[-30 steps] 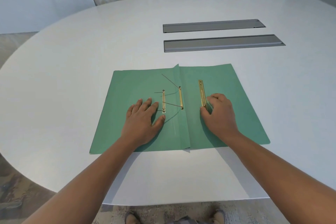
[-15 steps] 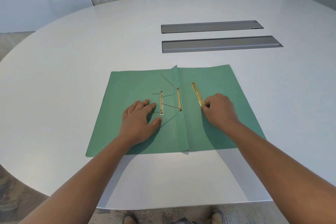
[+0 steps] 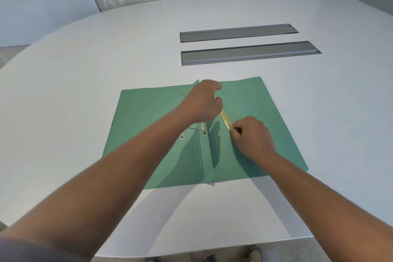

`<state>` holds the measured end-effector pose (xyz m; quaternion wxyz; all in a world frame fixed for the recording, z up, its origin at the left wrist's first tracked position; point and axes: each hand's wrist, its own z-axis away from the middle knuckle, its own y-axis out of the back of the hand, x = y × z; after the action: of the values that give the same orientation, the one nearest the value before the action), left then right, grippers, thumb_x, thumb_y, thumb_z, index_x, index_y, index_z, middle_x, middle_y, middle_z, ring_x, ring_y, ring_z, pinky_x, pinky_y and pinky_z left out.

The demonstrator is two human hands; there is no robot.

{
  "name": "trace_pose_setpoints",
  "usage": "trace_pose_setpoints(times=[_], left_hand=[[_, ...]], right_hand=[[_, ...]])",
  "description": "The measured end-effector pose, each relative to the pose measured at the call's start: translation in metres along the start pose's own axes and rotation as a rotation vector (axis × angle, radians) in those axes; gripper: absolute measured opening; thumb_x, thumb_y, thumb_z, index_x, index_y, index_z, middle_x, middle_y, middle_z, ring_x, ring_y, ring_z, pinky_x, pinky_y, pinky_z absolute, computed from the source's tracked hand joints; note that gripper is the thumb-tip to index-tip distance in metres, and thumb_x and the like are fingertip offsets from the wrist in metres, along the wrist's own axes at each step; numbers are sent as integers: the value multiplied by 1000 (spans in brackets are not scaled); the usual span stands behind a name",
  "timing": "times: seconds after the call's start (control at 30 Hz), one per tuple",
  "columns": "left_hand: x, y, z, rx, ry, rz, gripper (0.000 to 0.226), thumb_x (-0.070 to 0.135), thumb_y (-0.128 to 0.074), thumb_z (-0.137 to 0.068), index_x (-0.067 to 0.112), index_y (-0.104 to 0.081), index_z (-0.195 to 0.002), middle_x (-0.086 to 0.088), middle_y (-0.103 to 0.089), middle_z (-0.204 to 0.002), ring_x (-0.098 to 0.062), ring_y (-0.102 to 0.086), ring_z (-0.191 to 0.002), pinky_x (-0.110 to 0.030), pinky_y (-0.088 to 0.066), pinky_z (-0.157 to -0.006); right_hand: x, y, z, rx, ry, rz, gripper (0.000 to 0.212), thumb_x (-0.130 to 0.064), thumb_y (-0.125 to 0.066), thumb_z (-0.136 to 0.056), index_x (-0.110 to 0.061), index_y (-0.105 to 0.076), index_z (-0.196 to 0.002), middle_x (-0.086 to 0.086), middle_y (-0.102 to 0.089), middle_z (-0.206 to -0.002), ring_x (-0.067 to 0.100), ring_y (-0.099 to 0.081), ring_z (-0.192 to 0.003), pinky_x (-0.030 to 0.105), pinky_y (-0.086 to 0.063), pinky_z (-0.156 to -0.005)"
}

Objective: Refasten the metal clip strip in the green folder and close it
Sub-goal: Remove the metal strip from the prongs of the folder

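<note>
Since before, left hand (image 3: 205,102) crossed over to the loose strip (image 3: 225,118) — right hand (image 3: 253,136) pinches its near end. Left's hold can't be told; green folder (image 3: 153,117) lies open, strip unfastened.

The white, rounded surface (image 3: 85,112) is carrying the green folder (image 3: 148,134), which is lying open and flat near the front edge. Two grey recessed panels (image 3: 248,52) are sitting flush in the surface beyond the folder, parallel to each other.
</note>
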<state>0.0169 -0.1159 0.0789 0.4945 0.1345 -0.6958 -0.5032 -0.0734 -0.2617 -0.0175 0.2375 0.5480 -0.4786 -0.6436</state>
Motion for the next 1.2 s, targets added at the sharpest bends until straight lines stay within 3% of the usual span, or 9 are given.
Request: trace_pose_setpoints(times=[0.17,0.27,0.47,0.67,0.8,0.87,1.0,1.1,1.2], left_hand=[[-4,-8,-50,-352,-8,-421,40,10,-49,-97,0,-52,-136,-15,-54,-138,-26,-52,-115,-34,-43,-92],[-8,-14,-65,-357,-4,-535,28,5,-49,-92,-2,-59,-117,-10,-54,-105,-24,-52,-92,-31,-46,-76],[-14,-31,-74,-331,5,-559,6,5,-50,-87,8,-54,-86,-3,-51,-80,-22,-51,-73,-29,-40,-57],[-19,-32,-81,-240,49,-334,27,4,-52,-91,11,-41,-67,-3,-45,-75,-18,-46,-68,-26,-36,-55],[-21,-27,-82,-206,87,-153,11,-2,-53,-91,8,-50,-87,-7,-45,-90,-23,-46,-80,-34,-46,-70],[-24,-25,-82,-121,152,90,22,-9,-56,-87,12,-56,-94,-5,-49,-89,-25,-47,-82,-32,-45,-73],[-28,-17,-75,-66,230,508,21,-7,-65,-89,7,-68,-104,-9,-63,-99,-20,-65,-87,-35,-62,-82],[-31,-7,-65,-91,191,692,16,-3,-68,-90,5,-70,-104,-9,-65,-96,-17,-66,-86,-25,-61,-74],[-33,5,-54,-142,147,846,13,1,-71,-90,7,-72,-100,-6,-68,-91,-14,-67,-84,-24,-58,-76]], right_hand=[[4,-10,9,98,56,25,24,-30,-56,-95,-22,-74,-83,-1,-60,-86,25,-58,-66,33,-51,-54],[9,-16,9,140,69,11,23,-31,-56,-95,-22,-75,-87,-2,-61,-89,23,-59,-67,26,-45,-52],[13,-21,7,181,69,-9,21,-32,-58,-94,-24,-76,-88,-5,-61,-88,20,-56,-64,19,-30,-48],[13,-23,7,191,89,-20,20,-32,-58,-95,-24,-76,-92,-6,-62,-89,18,-57,-67,22,-36,-50],[14,-24,7,199,97,-59,16,-32,-57,-95,-26,-72,-93,-8,-61,-88,15,-56,-66,20,-35,-49],[15,-24,8,206,101,-90,11,-33,-56,-95,-29,-66,-95,-9,-60,-91,12,-55,-67,23,-39,-49],[18,-23,7,202,112,-160,18,-35,-55,-95,-34,-59,-112,-18,-63,-99,10,-56,-75,25,-39,-56],[17,-21,8,176,110,-235,31,-36,-58,-95,-33,-59,-126,-25,-61,-96,6,-56,-76,26,-39,-61],[16,-16,8,165,123,-377,26,-29,-64,-95,-31,-67,-120,-25,-64,-89,3,-59,-73,25,-44,-60]])
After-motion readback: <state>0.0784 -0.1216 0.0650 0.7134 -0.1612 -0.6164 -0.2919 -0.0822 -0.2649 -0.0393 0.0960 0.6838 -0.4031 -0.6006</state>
